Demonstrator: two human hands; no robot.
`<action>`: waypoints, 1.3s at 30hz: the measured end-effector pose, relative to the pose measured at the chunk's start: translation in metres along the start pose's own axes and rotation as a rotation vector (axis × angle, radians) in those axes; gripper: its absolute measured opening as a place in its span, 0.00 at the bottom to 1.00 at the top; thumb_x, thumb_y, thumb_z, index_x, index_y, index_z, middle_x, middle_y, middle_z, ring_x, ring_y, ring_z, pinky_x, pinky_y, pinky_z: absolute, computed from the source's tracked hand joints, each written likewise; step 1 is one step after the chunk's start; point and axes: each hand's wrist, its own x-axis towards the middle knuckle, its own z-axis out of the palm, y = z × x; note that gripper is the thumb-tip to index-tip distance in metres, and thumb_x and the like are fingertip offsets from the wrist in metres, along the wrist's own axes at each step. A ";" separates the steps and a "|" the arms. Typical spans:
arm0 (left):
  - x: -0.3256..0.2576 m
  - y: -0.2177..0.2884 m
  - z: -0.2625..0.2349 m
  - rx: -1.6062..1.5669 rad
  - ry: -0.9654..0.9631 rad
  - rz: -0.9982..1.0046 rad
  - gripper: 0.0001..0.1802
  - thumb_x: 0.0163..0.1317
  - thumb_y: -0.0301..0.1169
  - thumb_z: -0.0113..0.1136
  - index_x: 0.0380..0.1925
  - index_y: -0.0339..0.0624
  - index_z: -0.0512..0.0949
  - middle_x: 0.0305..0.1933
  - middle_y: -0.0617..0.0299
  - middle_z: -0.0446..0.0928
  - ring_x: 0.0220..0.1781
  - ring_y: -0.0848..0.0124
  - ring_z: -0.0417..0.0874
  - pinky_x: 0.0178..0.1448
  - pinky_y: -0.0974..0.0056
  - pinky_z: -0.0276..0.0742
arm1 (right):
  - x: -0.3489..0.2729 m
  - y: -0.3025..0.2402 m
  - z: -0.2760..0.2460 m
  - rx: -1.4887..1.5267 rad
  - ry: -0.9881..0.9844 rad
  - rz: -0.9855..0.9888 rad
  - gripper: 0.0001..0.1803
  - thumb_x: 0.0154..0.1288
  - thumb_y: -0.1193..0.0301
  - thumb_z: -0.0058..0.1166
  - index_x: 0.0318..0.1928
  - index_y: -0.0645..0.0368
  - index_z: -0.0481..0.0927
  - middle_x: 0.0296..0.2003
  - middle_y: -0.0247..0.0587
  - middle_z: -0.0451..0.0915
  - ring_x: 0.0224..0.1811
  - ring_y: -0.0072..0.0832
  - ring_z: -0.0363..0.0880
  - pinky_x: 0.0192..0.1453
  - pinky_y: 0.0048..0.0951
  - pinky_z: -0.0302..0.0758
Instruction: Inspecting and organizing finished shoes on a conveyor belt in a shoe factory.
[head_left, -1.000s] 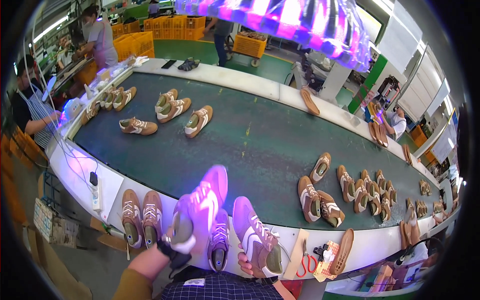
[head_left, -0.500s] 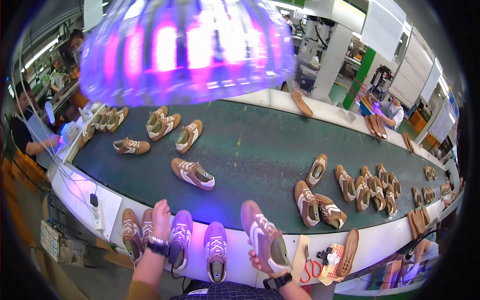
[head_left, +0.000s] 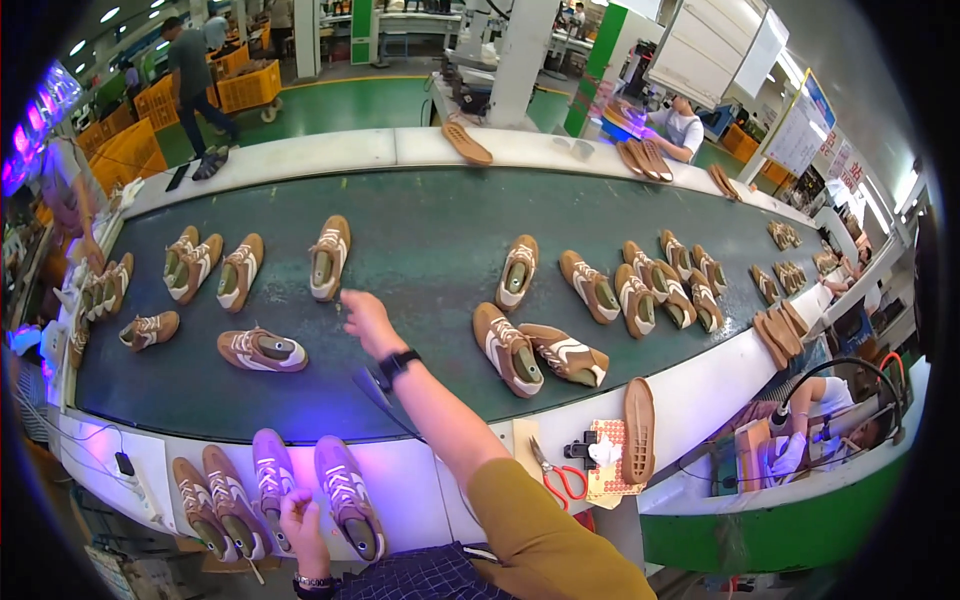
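Note:
My right hand (head_left: 368, 322) reaches out over the dark green conveyor belt (head_left: 420, 215), fingers apart and holding nothing. Just beyond its fingertips stands a brown shoe with white stripes (head_left: 330, 262). A similar shoe (head_left: 262, 350) lies to the left of the hand. Near me on the white ledge, shoes stand in a row; a purple-lit shoe (head_left: 348, 495) is at its right end. My left hand (head_left: 303, 525), fingers loosely bent, hovers in front of another purple-lit shoe (head_left: 270, 468) and hides part of it. I see nothing in it. Two brown shoes (head_left: 215, 500) stand farther left.
Several more shoes (head_left: 640, 295) stand on the belt's right part. On the near ledge lie red-handled scissors (head_left: 560, 475), a black clip (head_left: 578, 450) and a brown sole (head_left: 638, 430). Other soles (head_left: 466, 145) lie along the far ledge. Co-workers sit and walk around the belt.
My right hand has moved forward over the belt and let go of the shoe it held, which now stands there. My left hand has lowered. The view has swung, and the lit lamp is at the left edge.

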 end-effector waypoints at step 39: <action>0.024 0.017 0.160 -0.630 -0.453 -0.484 0.36 0.61 0.54 0.50 0.60 0.41 0.58 0.52 0.49 0.71 0.51 0.59 0.75 0.53 0.52 0.73 | -0.222 -0.019 -0.133 -0.084 -0.416 -0.048 0.32 0.51 0.63 0.66 0.54 0.66 0.69 0.45 0.36 0.75 0.47 0.21 0.72 0.53 0.24 0.69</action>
